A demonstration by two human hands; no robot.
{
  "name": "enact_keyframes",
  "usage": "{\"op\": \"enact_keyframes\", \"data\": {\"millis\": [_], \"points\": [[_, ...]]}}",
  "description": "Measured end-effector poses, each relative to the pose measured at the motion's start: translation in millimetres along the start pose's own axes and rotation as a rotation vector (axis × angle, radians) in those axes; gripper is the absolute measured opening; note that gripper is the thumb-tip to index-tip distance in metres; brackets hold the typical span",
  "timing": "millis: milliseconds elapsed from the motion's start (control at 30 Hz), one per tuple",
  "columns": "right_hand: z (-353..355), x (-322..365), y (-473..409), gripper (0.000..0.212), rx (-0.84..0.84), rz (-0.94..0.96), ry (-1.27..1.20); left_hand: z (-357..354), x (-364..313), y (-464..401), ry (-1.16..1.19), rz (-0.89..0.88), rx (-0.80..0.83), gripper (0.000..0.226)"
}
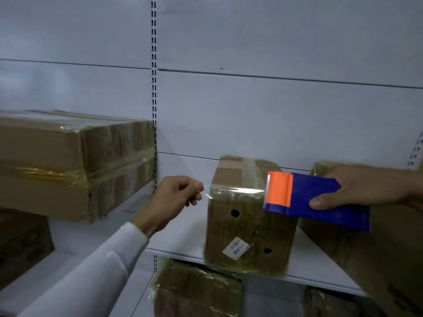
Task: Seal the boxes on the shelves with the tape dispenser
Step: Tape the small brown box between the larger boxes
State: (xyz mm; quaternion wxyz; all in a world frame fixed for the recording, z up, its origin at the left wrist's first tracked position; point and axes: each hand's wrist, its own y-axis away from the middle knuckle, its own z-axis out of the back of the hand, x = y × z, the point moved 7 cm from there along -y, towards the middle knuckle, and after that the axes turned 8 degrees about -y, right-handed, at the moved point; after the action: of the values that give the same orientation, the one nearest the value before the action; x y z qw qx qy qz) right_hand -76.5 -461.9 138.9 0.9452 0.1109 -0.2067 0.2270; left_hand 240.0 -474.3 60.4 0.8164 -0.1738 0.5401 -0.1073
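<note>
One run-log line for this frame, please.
left hand: pinches tape end | right hand: holds tape dispenser | tape strip: stretched across small box

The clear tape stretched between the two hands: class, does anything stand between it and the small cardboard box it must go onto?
Nothing visible does. The strip of clear tape runs from the left hand, which pinches its end, to the blue and orange tape dispenser gripped by the right hand, directly in front of the small brown cardboard box.

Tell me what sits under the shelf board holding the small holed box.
Under the shelf board, a tape-wrapped box shows; its lower part runs out of frame.
</note>
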Motion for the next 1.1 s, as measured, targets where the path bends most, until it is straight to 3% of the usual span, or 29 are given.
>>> {"op": "enact_keyframes", "data": {"millis": [367, 467, 567, 633, 767, 867, 1000, 1100], "points": [[-1, -5, -15, 0.061, -0.055, -0.052, 0.084, -18, 26, -25, -0.017, 0.052, 0.049, 0.021], [1, -8, -19, 0.059, -0.072, -0.064, 0.107, -20, 32, -29, -0.073, 0.056, -0.011, 0.019], [-1, -11, -21, 0.06, -0.043, -0.065, 0.076, -12, 43, -31, -0.214, 0.116, -0.09, 0.052], [-3, -14, -21, 0.064, -0.029, -0.048, 0.046, -12, 41, -29, -0.282, 0.033, -0.147, 0.048], [-5, -13, -21, 0.066, -0.023, -0.011, 0.024, -29, 7, -20, -0.181, -0.357, -0.147, 0.006], [-4, -15, -21, 0.079, -0.027, -0.015, 0.023, -36, -5, -19, -0.278, -0.503, -0.134, 0.013], [-5, -15, -21, 0.073, -0.02, -0.02, 0.011, -36, 1, -23, -0.286, -0.472, -0.075, 0.022], [-5, -13, -23, 0.063, -0.019, -0.034, 0.026, -32, -4, -25, -0.471, -0.526, -0.017, 0.029]]}}
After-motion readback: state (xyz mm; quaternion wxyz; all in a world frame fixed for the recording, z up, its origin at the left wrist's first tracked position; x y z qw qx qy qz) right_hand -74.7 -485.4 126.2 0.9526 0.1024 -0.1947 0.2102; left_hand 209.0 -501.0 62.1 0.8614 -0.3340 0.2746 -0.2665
